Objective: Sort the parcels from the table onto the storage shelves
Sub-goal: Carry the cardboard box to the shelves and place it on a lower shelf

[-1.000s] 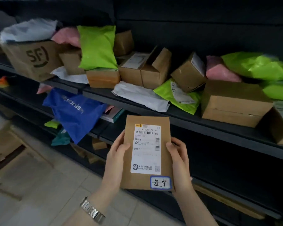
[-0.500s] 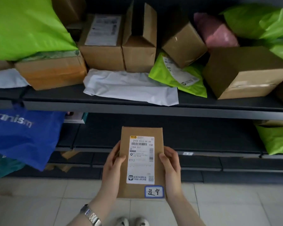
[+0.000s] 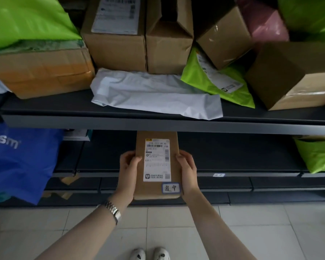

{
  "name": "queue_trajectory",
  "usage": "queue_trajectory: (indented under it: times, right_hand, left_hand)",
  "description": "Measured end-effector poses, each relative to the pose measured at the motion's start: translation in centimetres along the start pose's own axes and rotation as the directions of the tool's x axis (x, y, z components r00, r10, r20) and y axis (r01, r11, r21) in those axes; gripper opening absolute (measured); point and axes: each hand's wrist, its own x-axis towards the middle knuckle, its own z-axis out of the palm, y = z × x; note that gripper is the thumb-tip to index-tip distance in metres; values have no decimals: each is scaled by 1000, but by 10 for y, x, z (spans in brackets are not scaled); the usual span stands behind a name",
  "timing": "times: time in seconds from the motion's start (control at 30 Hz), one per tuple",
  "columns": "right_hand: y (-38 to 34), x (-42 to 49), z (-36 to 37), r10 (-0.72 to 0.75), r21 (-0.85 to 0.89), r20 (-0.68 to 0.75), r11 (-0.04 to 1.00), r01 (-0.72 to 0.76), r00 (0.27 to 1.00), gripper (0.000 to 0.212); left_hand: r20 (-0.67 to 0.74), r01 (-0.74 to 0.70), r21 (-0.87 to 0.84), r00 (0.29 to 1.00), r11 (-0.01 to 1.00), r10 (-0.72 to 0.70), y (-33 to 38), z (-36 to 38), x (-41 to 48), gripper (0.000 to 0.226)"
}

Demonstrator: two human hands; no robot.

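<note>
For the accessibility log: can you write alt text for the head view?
Both hands, left hand and right hand, hold a flat brown parcel by its sides, its far end under the edge of the upper shelf, which is crowded with boxes and mailer bags.

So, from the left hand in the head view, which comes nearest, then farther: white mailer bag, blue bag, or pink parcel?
From the left hand:
1. White mailer bag, on the shelf directly above.
2. Blue bag, hanging far left; not much farther than the mailer.
3. Pink parcel, upper right, at the back.

Matt brown cardboard parcel (image 3: 156, 190) with a smooth paper label (image 3: 157, 160); crinkled glossy plastic mailer (image 3: 154, 93); dark matt metal shelf (image 3: 158, 123).
</note>
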Motion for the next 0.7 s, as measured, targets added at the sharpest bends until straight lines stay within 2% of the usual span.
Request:
queue_trajectory:
  times: [0.17, 0.27, 0.37, 0.47, 0.53, 0.63, 0.7]
  right_hand:
    - [-8, 62, 23, 15, -12, 22, 1000, -15, 1000, 14]
    - [-9, 89, 32, 37, 5, 2, 999, -37, 999, 8]
    - [-12, 107, 34, 67, -6, -26, 998, -67, 997, 4]
    - [-13, 114, 33, 62, -15, -32, 998, -63, 998, 7]
    - [-13, 112, 31, 44, -14, -15, 999, -44, 999, 1]
    - [-18, 104, 28, 12, -47, 20, 999, -11, 1000, 18]
    - [-24, 94, 24, -32, -58, 20, 998, 33, 999, 28]
  left_hand:
    - [-16, -11, -9, 1000, 1000, 11, 16, 12, 62, 10]
    - [4, 14, -2, 1000, 1000, -14, 23, 19, 86, 37]
    - [18, -24, 31, 1000, 999, 23, 27, 24, 101, 25]
    - [28, -33, 53, 999, 998, 32, 29, 27, 107, 24]
    - [36, -57, 37, 998, 998, 55, 30, 29, 106, 20]
    - [21, -103, 68, 995, 992, 101, 33, 28, 101, 21]
    - [-10, -140, 45, 990, 989, 140, 36, 25, 93, 10]
